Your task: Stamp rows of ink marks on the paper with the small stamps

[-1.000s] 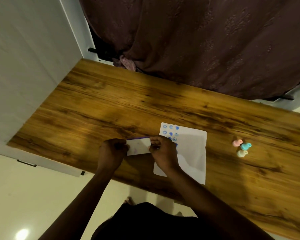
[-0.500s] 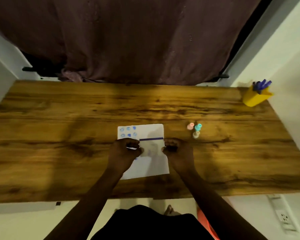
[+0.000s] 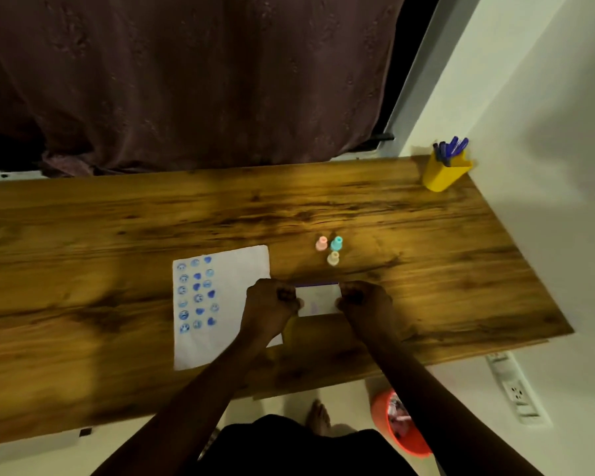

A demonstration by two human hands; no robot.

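paper (image 3: 236,269) lies flat on the wooden table (image 3: 117,218) just left of the left hand (image 3: 272,305), its near right corner under that wrist; three columns of blue marks fill its left part, and the strip nearest the hand is bare. between the two hands sits a small white box (image 3: 318,300) with a dark blue far edge, perhaps the ink pad, though i cannot be sure. the left hand is curled around its left end and the right hand (image 3: 361,304) around its right end, fingers folded in, both gripping it. three small stamps, the pink stamp (image 3: 321,243), teal stamp (image 3: 336,242) and cream stamp (image 3: 333,258), stand upright beyond the right hand, close together and apart from the box. they look like light, rigid plastic that tips easily; i would pinch one by its narrow neck with thumb and two fingers and press straight down. the sheet is thin and limp and likely slides on the smooth wood, so a flat palm on a bare patch should hold it.
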